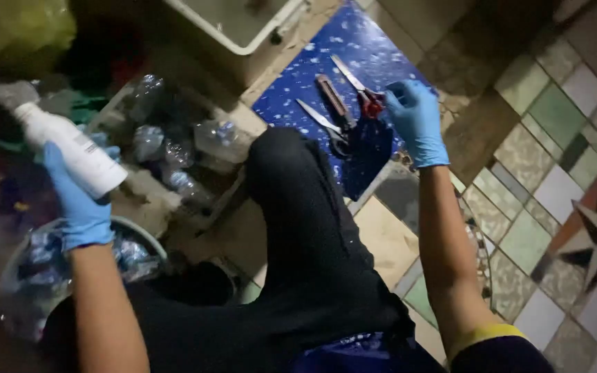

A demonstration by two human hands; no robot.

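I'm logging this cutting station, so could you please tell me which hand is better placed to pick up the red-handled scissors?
Probably the right hand: its fingers already touch the red-handled scissors on the blue mat. The left hand is busy holding a white bottle, far across the knee.

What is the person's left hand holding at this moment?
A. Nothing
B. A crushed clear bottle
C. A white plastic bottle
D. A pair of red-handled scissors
C: the gloved left hand grips a white plastic bottle raised over the bin, while the right hand reaches to the red-handled scissors on the blue mat.
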